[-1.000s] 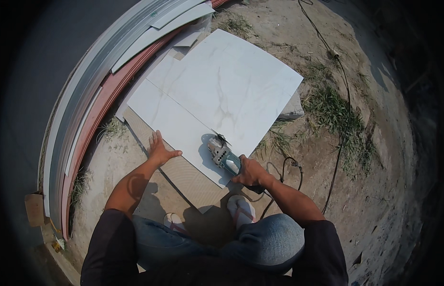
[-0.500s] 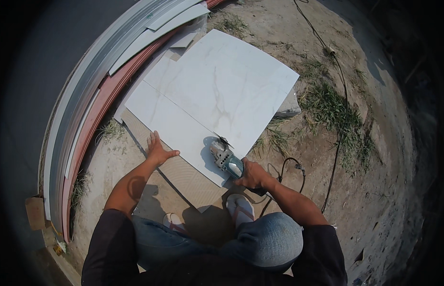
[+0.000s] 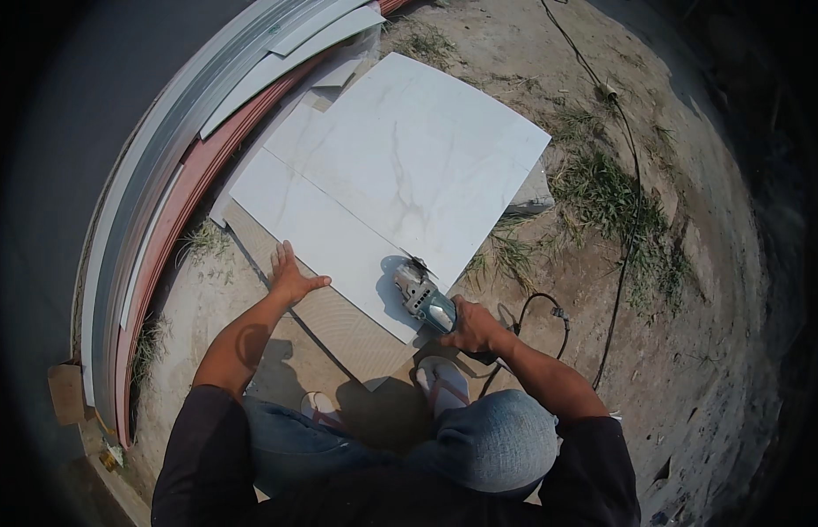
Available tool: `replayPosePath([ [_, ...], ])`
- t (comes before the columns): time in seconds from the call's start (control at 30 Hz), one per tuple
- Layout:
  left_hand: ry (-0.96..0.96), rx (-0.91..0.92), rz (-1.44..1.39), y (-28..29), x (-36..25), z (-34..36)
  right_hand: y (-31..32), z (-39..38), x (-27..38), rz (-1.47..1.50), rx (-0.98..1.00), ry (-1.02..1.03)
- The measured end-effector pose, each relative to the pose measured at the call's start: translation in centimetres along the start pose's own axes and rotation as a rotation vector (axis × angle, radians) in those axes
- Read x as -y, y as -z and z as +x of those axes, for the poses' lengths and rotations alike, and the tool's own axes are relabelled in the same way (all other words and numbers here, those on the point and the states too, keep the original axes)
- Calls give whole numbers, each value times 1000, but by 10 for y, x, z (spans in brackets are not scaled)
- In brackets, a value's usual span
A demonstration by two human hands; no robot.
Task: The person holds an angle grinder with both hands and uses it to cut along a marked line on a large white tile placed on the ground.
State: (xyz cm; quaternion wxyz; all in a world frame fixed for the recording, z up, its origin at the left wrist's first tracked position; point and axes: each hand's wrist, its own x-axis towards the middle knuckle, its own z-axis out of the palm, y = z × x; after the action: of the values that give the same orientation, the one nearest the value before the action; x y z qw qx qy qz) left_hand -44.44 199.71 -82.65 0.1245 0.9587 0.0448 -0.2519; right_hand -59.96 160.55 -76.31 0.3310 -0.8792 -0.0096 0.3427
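A white marble-veined tile (image 3: 440, 149) lies over a tan ridged board (image 3: 330, 334), with a thin straight line running diagonally across its face. My left hand (image 3: 293, 279) has its fingers spread at the tile's near left edge. My right hand (image 3: 471, 325) is closed round the body of a teal-and-grey angle grinder (image 3: 419, 297), whose disc sits on that line close to the tile's lower right edge. Grey shadow falls just left of the grinder's head.
Long white panels (image 3: 224, 66) and reddish strips (image 3: 198, 167) are stacked along the left, beside a cardboard piece (image 3: 68, 391). A black cable (image 3: 633, 149) crosses the dirt and grass tufts (image 3: 611, 202) at right. My sandalled feet (image 3: 442, 382) stand below the board.
The grinder and my right hand have moved slightly toward the lower right along the line, which reaches a little farther. My left hand stays at the tile's edge.
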Motion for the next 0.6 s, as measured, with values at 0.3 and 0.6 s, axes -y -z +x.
replayPosePath([
  [0.3,24,11,27,3,-6,-3,1,-10,-6,-12,-4,35],
  [0.6,-2,-7,4,1,-5,-3,-2,-14,-18,-27,-9,35],
])
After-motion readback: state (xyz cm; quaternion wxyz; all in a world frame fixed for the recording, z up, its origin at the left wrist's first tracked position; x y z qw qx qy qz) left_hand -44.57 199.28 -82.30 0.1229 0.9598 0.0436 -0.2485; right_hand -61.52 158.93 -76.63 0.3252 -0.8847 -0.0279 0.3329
